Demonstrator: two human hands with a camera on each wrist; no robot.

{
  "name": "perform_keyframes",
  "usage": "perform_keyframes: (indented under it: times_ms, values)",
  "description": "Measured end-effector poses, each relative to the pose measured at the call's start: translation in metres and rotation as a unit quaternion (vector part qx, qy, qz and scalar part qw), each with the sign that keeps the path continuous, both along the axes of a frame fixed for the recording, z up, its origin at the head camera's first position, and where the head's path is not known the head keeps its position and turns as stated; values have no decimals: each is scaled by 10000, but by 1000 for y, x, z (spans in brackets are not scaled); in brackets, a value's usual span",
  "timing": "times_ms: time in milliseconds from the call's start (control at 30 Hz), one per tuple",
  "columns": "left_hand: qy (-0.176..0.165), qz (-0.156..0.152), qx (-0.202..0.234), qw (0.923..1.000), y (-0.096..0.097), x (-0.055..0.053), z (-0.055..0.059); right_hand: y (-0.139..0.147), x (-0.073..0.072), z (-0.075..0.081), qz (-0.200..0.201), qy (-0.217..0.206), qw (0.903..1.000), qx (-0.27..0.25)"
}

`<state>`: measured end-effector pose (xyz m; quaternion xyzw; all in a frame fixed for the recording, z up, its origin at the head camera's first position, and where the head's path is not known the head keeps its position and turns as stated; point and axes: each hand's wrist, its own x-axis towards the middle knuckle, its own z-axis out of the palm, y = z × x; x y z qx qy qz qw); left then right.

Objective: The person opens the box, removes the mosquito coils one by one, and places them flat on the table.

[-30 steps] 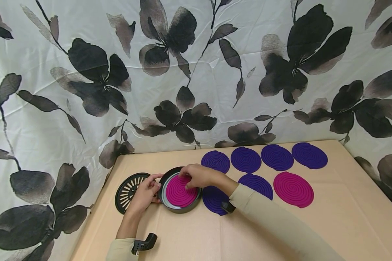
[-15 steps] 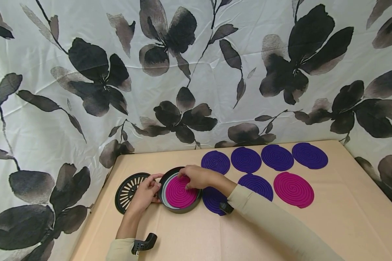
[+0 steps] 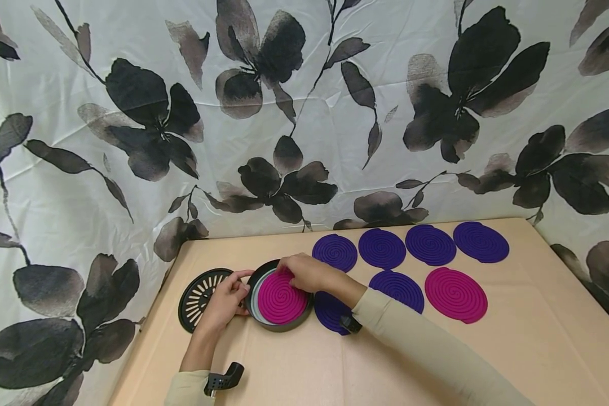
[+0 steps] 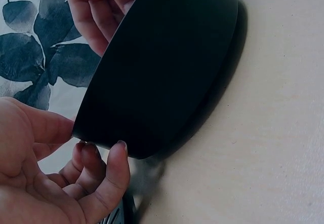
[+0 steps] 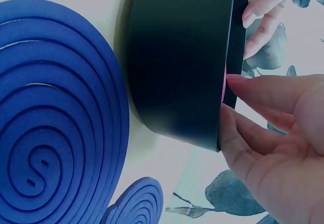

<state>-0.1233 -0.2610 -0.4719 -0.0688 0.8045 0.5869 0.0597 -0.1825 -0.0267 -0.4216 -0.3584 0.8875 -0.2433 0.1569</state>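
Observation:
A round black mosquito-coil holder with a pale grey inside stands on the table, its dark side wall filling much of the left wrist view. My left hand grips its left rim between thumb and fingers. Inside lies a pink mosquito coil; only a sliver of it shows past the rim in the right wrist view. My right hand reaches over the rim and pinches the coil near its upper right edge; the exact contact is partly hidden. A black slotted lid lies left of the holder, partly behind my left hand.
Several blue coils lie in a row along the table's back edge. Two more, including one blue coil, lie right of the holder, one partly under my right forearm. Another pink coil rests farther right. A floral cloth hangs behind the table.
My right fingers have shifted slightly on the pink coil, from its upper middle toward its upper right edge. The left hand and the holder have stayed in place.

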Motion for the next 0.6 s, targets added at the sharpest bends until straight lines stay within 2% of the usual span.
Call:
perform_keyframes:
  times_ms: [100, 367, 600]
  values:
    - [-1, 12, 3, 10000, 0, 0, 1, 1, 0, 2, -70, 75, 9998, -176]
    - [4, 44, -16, 10000, 1, 0, 2, 6, -2, -2, -77, 350, 9991, -212]
    - [-25, 22, -21, 10000, 1, 0, 2, 12, -3, -1, -47, 69, 9967, -809]
